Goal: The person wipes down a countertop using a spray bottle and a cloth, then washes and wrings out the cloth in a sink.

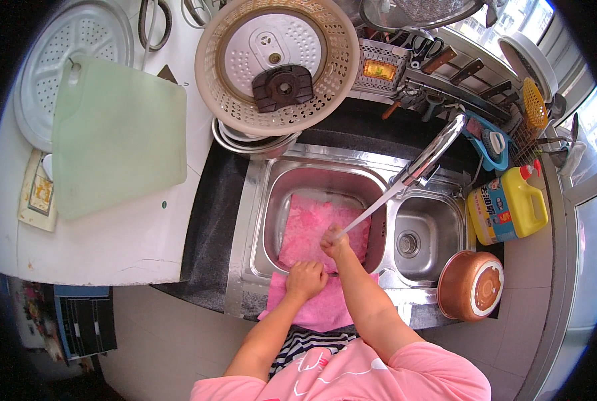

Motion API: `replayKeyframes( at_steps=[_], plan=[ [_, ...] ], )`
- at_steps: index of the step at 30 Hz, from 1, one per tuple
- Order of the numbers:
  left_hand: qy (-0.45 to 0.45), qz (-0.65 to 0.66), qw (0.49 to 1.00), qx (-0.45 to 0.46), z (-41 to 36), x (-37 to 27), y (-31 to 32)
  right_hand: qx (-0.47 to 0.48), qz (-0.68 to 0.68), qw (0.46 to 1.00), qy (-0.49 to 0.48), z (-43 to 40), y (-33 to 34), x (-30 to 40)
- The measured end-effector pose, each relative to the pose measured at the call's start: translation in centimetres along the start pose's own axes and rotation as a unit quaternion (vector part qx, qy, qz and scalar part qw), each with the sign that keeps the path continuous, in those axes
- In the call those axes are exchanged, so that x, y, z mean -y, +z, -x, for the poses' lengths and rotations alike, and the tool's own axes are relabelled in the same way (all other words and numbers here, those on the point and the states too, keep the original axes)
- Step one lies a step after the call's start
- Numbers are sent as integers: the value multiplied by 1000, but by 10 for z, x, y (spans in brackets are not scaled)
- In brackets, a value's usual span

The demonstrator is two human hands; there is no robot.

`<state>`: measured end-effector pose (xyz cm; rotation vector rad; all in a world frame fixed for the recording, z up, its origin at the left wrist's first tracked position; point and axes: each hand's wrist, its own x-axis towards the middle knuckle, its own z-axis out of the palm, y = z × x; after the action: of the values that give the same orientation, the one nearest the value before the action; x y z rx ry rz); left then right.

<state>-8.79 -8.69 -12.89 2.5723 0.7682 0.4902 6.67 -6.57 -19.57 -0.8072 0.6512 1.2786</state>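
Note:
A wet pink cloth [298, 228] lies spread in the large basin of a steel double sink [246, 235]. Pink fabric [323, 306] also drapes over the sink's near edge, against the person's front. My left hand [306, 279] is at the near rim, fingers curled down on the pink cloth. Above the cloth, my right hand [333, 241] is curled like a loose fist in a stream of water [368, 211]. The stream comes from the chrome faucet [433, 145]. What lies inside the right palm is hidden.
Right of the small basin [431, 220] stand a yellow detergent jug [509, 205] and a tilted copper-coloured pot [459, 285]. A plastic colander [278, 120] sits behind the sink. Knives [466, 71] hang at the back right. A green cutting board [120, 138] is at left.

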Motion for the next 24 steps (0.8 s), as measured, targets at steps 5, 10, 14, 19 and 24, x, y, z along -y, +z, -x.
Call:
replayKeyframes(
  at_steps=[5, 10, 14, 19, 24],
  plan=[
    [-6, 0, 1000, 7, 0, -1, -1, -1, -10, 1000, -1, 1, 1, 0],
    [-2, 1, 1000, 6, -2, -2, -2, 1, -13, 1000, 21, -3, -2, 3],
    [-5, 2, 1000, 6, 0, -1, -2, 0, -23, 999, 22, -5, -3, 0],
    [7, -2, 1000, -4, -1, -2, -3, -15, -13, 1000, 10, -9, -4, 1],
    [-10, 1, 1000, 15, 1, 0, -2, 24, -11, 999, -23, -11, -6, -7]
  ],
)
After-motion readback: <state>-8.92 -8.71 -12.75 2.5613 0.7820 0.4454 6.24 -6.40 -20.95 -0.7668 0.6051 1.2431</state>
